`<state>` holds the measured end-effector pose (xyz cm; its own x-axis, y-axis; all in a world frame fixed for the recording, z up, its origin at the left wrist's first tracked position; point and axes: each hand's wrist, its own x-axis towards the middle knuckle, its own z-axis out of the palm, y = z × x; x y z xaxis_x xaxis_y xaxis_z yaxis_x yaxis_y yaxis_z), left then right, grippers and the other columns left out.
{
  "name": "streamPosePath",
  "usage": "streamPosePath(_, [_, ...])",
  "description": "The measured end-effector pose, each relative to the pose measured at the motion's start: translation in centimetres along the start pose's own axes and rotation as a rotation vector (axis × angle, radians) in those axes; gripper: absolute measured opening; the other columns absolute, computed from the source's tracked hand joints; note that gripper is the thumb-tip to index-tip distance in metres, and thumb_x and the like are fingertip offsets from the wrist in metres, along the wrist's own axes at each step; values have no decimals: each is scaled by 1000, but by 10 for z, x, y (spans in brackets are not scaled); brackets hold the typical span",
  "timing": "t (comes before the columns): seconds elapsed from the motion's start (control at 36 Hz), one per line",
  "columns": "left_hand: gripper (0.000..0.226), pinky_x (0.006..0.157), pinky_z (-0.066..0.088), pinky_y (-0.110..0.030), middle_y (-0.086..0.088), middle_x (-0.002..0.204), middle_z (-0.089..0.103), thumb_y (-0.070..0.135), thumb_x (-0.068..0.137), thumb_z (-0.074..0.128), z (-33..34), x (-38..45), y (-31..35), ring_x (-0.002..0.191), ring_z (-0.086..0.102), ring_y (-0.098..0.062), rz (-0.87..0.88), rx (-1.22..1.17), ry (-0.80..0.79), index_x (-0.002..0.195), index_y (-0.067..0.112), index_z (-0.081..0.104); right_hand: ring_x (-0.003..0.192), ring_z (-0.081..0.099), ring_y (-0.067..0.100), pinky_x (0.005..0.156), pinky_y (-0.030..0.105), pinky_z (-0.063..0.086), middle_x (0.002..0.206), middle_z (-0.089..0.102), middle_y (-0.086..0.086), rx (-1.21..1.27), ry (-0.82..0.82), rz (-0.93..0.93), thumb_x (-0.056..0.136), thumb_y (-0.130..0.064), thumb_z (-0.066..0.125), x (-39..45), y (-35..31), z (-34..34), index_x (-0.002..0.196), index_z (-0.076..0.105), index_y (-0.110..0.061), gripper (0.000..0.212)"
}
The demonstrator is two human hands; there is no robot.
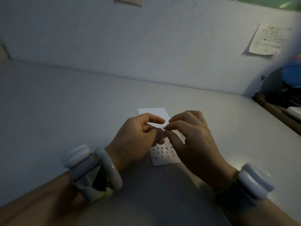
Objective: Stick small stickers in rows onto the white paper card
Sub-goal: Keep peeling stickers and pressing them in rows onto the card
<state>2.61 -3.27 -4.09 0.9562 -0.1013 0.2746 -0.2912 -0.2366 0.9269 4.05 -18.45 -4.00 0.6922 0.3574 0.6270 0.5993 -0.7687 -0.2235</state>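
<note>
Handwritten lines cover the paper note (267,40) stuck to the wall up and to the right of the hands, but the writing is too blurred to read; a second note (127,1) at the top edge of the wall is cut off and just as illegible. No brand or label can be made out anywhere.

The white paper card (167,160) lies flat on the pale table (65,103), directly beneath the two hands, with its far end showing beyond the fingers and its near end showing below them. On the near part, small dark and pinkish stickers (162,152) sit in about three short rows; each is tiny and its design cannot be made out. The far part of the card that shows is plain white.

The left hand (135,141) hovers above the card's middle, its fingers curled inward and its index finger stretched toward the right hand; whether it holds anything is hidden by its own fingers. The right hand (193,137) meets it fingertip to fingertip, thumb and forefinger closed together on a tiny dark sticker (163,127) right at the point where the hands touch.

A pale bangle (112,168) and a white strapped device (76,156) sit on the left wrist, and a similar white device (255,181) sits on the right wrist. Dark, blurred clutter (286,93) lies off the table far to the right of the hands.
</note>
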Motion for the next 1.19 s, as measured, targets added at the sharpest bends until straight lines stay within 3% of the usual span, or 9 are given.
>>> streamPosePath(0.25, [20,56,48,-7,21,57,66,12,91,53,0,0,3,61,65,2,-31,-42,-14,92,32,55,95,38,5,75,15,32,91,53,-14,60,-33,25,85,-16,63,0,-2,0,80,63,-21,7])
streamPosePath(0.61, [15,63,56,-19,3,72,71,9,90,53,-2,1,3,67,68,-12,-84,-76,-5,91,22,62,96,35,-4,78,2,29,92,48,-21,142,-37,38,86,-17,60,2,-2,-1,79,51,-32,18])
streamPosePath(0.69, [19,64,55,-19,2,80,71,8,92,51,-3,1,2,71,69,-11,-76,-62,26,89,21,64,96,35,-5,78,-4,25,89,44,-28,174,-46,78,86,-20,58,3,-1,-4,77,50,-35,19])
streamPosePath(0.78, [21,64,54,-16,3,84,70,8,92,51,-3,0,1,71,68,-6,-59,-26,76,90,24,65,98,37,-4,78,0,29,91,44,-32,218,-78,141,86,-25,57,5,2,-9,73,47,-41,23])
streamPosePath(0.86, [17,69,54,-14,4,91,69,12,91,54,-5,1,-1,78,67,-5,-36,37,131,98,23,65,104,44,4,82,9,33,99,52,-24,296,-133,235,86,-25,58,8,11,-14,75,56,-36,15])
streamPosePath(0.92, [20,82,53,-18,5,99,68,15,89,58,-7,1,-3,87,65,-7,-26,118,173,108,20,65,105,48,7,83,17,36,103,57,-19,347,-197,306,85,-24,60,9,18,-14,76,63,-29,11])
streamPosePath(1.0, [35,93,45,-20,5,112,65,17,86,61,-8,1,-6,97,60,-7,1,269,187,121,20,60,96,54,4,78,13,39,107,59,-12,404,-291,380,85,-20,61,9,25,-11,77,67,-21,10])
streamPosePath(1.08, [52,94,42,-20,3,124,57,20,86,62,-6,-1,-6,104,56,-12,0,412,113,135,20,45,89,54,1,74,12,39,108,59,-11,398,-344,384,85,-20,61,8,27,-6,75,67,-21,11])
streamPosePath(1.19, [69,90,38,-18,0,125,52,24,82,66,-6,-2,-8,107,52,-12,8,565,35,142,20,33,84,54,-3,66,8,37,106,58,-12,390,-387,341,84,-19,63,8,25,1,67,64,-26,18])
